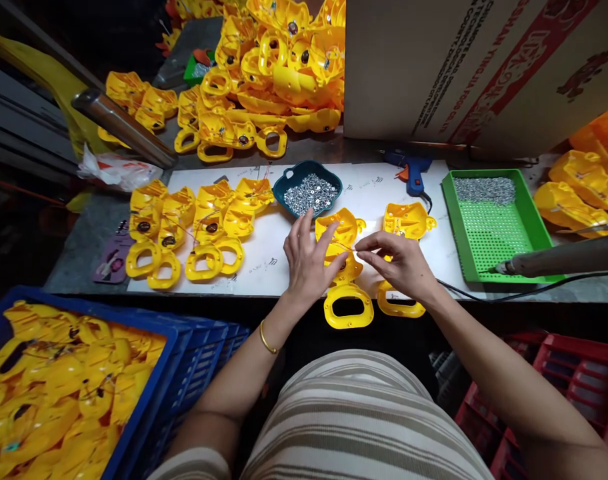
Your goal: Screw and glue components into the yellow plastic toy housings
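A yellow plastic toy shell [341,227] with a loop handle [349,308] lies before me at the table's front edge, its handle jutting over it. My left hand [308,257] is at the shell's left side, fingers spread, the thumb reaching across it. My right hand [397,259] is closed in a pinch at the shell's right side, on a thin wire [348,247] that runs over the shell. Behind my right hand lies a second yellow shell [407,220], partly covered by that hand.
Several yellow shells [211,223] lie at left. A dark green bowl [284,183] of small metal parts, a blue glue gun [413,175] and a green tray [534,223] stand around. An electric screwdriver [559,259] overhangs the tray. Blue crate [171,333] at lower left; carton [409,73] behind.
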Motion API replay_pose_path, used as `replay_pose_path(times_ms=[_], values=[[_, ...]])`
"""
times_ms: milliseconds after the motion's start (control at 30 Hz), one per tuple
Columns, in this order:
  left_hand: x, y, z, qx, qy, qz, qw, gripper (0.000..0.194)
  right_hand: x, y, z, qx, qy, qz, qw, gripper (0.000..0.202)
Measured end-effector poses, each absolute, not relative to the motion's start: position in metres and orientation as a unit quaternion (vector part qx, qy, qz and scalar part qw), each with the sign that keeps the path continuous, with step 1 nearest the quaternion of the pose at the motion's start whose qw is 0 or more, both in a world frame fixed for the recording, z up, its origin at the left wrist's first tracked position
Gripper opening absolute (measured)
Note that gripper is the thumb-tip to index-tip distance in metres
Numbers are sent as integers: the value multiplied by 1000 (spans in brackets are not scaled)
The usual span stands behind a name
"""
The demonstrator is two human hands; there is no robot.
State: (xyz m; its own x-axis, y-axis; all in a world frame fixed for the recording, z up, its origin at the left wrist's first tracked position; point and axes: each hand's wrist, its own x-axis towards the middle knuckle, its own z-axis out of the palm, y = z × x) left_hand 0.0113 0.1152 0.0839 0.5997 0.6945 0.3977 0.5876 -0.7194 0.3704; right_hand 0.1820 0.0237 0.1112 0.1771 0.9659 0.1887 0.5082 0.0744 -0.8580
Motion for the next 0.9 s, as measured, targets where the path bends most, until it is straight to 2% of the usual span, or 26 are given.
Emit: replay_pose_path(times_ms=[100, 333, 433, 567, 767, 900], values=[[16, 124, 88, 904, 318, 261, 117, 15, 184, 18, 105, -640, -588, 260, 420, 10], [7, 135, 94, 925, 194, 312, 95, 15, 180, 19, 106, -739, -589, 172, 277, 17], [1, 139, 94, 937, 185, 286, 79, 15, 177, 20, 108, -763, -577, 134, 258, 17], [-4, 143, 89, 935, 235, 250, 89, 37, 178, 19, 110, -760, -544, 147, 323, 16], [2, 135, 86, 922, 280, 249, 94, 38, 179, 23, 113, -676, -428, 361, 479, 18], [8, 135, 88, 923, 275, 243, 114, 54, 179, 27, 118, -618, -363, 467, 518, 25]])
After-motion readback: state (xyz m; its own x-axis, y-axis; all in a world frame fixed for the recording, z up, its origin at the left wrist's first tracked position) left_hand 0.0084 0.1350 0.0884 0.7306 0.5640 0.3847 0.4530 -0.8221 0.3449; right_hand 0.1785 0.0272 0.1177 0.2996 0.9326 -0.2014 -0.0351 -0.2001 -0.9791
